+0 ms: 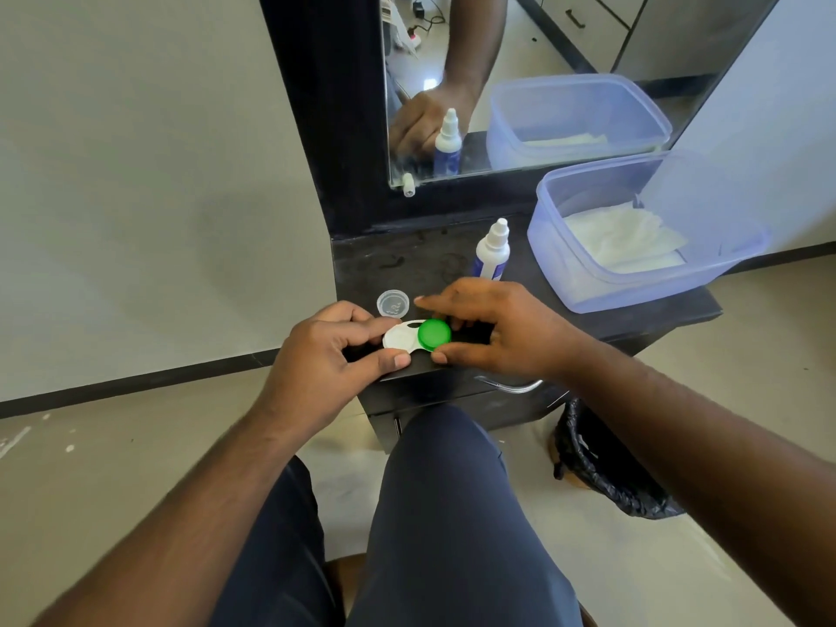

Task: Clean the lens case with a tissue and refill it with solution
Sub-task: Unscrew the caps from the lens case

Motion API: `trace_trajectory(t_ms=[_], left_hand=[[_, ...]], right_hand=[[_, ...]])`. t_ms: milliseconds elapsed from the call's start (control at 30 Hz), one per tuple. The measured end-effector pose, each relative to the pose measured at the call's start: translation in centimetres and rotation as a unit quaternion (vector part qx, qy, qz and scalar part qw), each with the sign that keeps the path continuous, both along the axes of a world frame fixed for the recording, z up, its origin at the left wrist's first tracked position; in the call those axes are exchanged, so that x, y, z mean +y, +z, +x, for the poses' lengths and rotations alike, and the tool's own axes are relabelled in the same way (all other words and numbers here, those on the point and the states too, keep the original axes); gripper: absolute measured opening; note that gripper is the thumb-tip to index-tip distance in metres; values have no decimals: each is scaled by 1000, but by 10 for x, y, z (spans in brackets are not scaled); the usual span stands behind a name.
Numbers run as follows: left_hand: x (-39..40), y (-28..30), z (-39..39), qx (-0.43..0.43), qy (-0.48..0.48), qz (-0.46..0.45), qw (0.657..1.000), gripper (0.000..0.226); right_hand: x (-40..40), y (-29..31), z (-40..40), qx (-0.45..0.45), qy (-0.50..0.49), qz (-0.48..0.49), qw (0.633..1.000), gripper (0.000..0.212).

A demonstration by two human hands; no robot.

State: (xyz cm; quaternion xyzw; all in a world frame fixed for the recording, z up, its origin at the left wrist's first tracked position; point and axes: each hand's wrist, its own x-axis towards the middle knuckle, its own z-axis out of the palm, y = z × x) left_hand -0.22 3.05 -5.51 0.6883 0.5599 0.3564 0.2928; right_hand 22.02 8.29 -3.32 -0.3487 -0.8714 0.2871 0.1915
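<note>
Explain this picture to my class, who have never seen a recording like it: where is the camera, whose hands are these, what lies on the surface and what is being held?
There is one picture, taken by a wide-angle camera worn on a person's head, looking down at their own hands and knees. No machine is involved.

The left hand steadies the white end of a contact lens case, which rests at the front edge of a black dresser top. The right hand pinches the case's green cap, which sits on the case.

Just behind the case lies a loose clear cap. Further back stands a solution bottle with its white cap on. To the right is an open, clear bluish tub holding white tissues. A mirror behind repeats the bottle, tub and an arm.
</note>
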Motion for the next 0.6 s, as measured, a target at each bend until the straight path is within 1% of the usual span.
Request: trace_trajectory(t_ms=[67, 167, 233, 267, 400, 500, 600], left_hand=[[0, 0, -1, 0, -4, -1, 1000, 44], [0, 1, -1, -4, -3, -8, 1000, 41], [1, 0, -2, -6, -7, -6, 1000, 38], [0, 0, -3, -7, -9, -6, 1000, 39], [1, 0, -4, -6, -11, -1, 1000, 43], [2, 0, -2, -3, -7, -1, 1000, 42], [2, 0, -1, 2, -9, 2, 1000, 42]], right_hand=[[-1, -1, -3, 14, -21, 2, 1000, 62], [-4, -2, -5, 33, -31, 14, 999, 49], [-6, -2, -2, 43, -10, 25, 999, 41], [-6, -1, -1, 43, -1, 24, 999, 41], [-6, 0, -6, 64, -23, -31, 997, 54], [-5, 0, -2, 73, -18, -44, 996, 46], [-5, 2, -2, 74, -13, -65, 995, 52]])
